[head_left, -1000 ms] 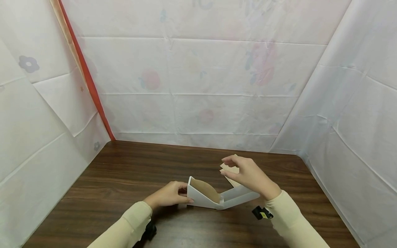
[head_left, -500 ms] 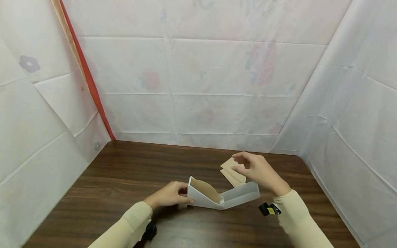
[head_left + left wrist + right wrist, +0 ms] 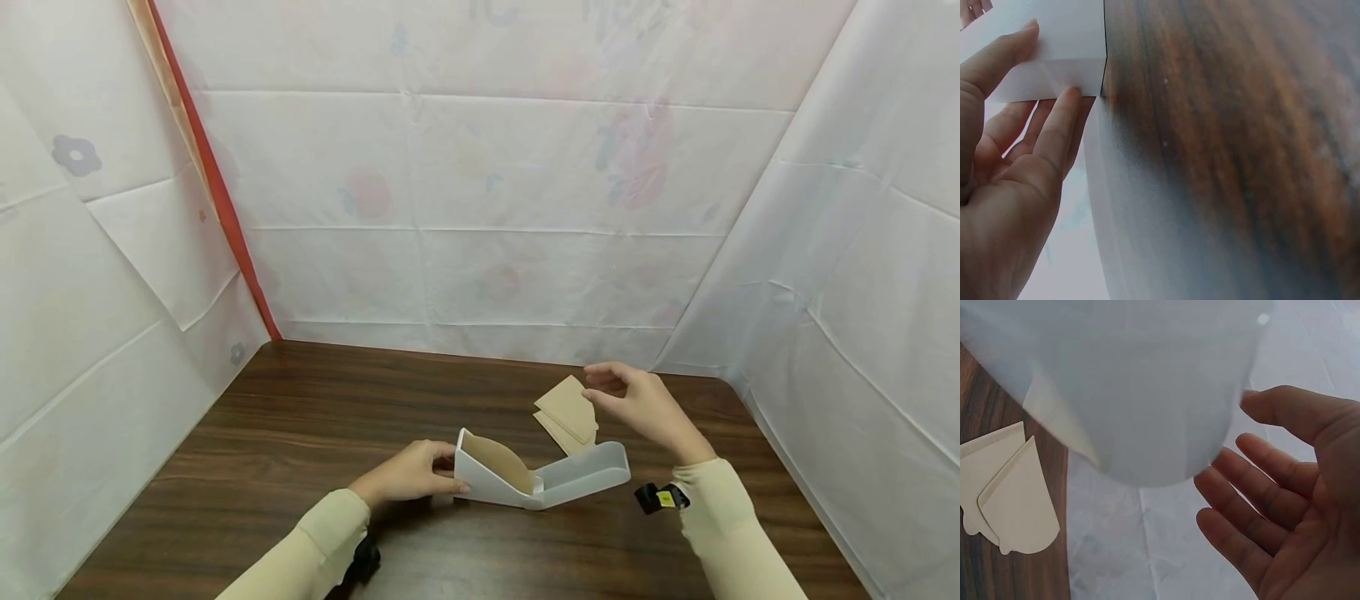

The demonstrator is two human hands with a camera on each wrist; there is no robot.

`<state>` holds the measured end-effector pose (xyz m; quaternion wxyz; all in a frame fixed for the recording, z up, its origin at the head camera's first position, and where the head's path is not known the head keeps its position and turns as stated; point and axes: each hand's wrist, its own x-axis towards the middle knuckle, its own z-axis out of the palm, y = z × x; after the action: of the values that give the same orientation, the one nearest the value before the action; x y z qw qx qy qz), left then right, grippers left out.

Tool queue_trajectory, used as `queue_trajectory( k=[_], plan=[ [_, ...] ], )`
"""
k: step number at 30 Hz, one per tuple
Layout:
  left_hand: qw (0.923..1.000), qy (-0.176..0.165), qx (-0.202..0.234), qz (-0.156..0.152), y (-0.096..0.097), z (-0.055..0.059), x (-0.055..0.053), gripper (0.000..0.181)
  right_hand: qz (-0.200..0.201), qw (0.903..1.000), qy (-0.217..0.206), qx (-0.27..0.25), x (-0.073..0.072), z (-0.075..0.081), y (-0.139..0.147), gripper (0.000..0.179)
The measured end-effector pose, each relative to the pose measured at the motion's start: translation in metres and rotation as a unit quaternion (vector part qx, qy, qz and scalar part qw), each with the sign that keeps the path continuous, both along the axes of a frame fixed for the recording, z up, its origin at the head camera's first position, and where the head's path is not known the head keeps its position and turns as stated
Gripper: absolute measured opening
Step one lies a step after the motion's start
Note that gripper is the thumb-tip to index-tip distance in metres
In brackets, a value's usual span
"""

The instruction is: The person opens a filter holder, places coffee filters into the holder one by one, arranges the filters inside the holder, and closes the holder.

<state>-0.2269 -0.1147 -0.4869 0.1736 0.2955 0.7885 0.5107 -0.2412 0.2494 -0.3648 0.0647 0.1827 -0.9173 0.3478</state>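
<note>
A white coffee filter holder (image 3: 487,486) lies on the table with its translucent lid (image 3: 588,475) swung out to the right. Inside it a brown paper filter (image 3: 498,461) shows. My left hand (image 3: 407,473) grips the holder's left end, thumb on the near side; in the left wrist view the fingers of the left hand (image 3: 1016,181) touch its white end wall (image 3: 1063,75). Behind the lid lie a few overlapping coffee filters (image 3: 567,410). Beside them my right hand (image 3: 645,408) hovers with loosely bent fingers and holds nothing. The right wrist view shows the filters (image 3: 1019,506) too.
The dark wooden table (image 3: 360,400) ends at a white patterned sheet (image 3: 465,208) at the back. More sheeting hangs at the left and right sides. A red strip (image 3: 213,183) runs down the back left corner.
My right hand has moved right and slightly away from the coffee filters, so more of them and of the lid shows. The left hand and the holder stay in place.
</note>
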Motion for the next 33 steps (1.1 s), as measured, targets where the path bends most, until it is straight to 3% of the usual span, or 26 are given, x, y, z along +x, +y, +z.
queue_trajectory(
  k=[7,23,33],
  plan=[
    [1.0,0.0,0.001,0.002,0.001,0.0,0.0,0.034,-0.012,0.9996,-0.022,-0.013,-0.007,-0.009,0.006,0.038],
    [1.0,0.001,0.006,0.002,0.002,0.001,0.001,0.032,-0.04,0.997,-0.066,-0.002,-0.036,-0.049,0.018,0.039],
    [1.0,0.005,0.0,0.004,0.002,0.001,0.001,0.033,-0.061,0.9937,-0.094,0.005,-0.044,-0.067,0.021,0.041]
  ],
)
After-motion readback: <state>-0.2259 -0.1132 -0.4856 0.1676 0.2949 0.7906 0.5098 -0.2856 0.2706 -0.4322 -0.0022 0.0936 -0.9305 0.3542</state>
